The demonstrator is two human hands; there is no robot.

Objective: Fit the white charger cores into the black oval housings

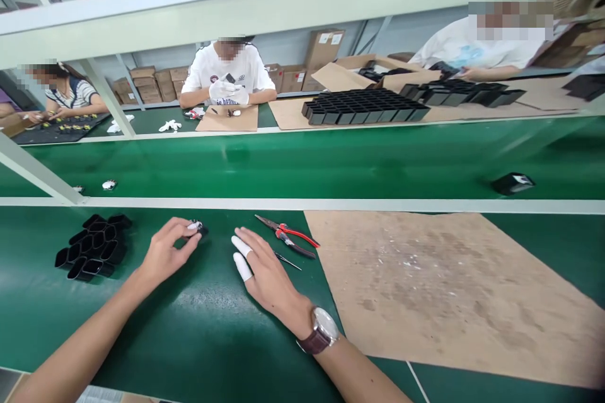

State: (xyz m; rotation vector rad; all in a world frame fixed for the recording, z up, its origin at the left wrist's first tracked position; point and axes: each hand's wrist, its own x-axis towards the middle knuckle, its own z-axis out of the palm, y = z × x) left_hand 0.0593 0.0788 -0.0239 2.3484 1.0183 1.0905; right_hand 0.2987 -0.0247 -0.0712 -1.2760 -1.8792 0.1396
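Note:
My left hand (pixel 166 245) pinches a small black-and-white part (pixel 198 227) between thumb and fingers, just above the green tabletop (pixel 198 340); its exact kind cannot be made out. To the right, my right hand (pixel 269 280) rests with fingers stretched out and holds nothing. White finger cots cover two of its fingertips, and a watch (pixel 324 329) is on that wrist. Beyond it lie long-nose pliers (pixel 286 236) with red and black handles. A thin pointed tool (pixel 289 262) is partly hidden behind my right hand. Left of my left hand stands a cluster of black hollow housings (pixel 94 242).
A stained cardboard sheet (pixel 425 283) covers the right of the table. Behind a white rail (pixel 331 204) runs a green belt (pixel 265 164) carrying a black housing (pixel 513 183) and a small white part (pixel 109 184). Several co-workers sit opposite, near rows of black housings (pixel 363 106).

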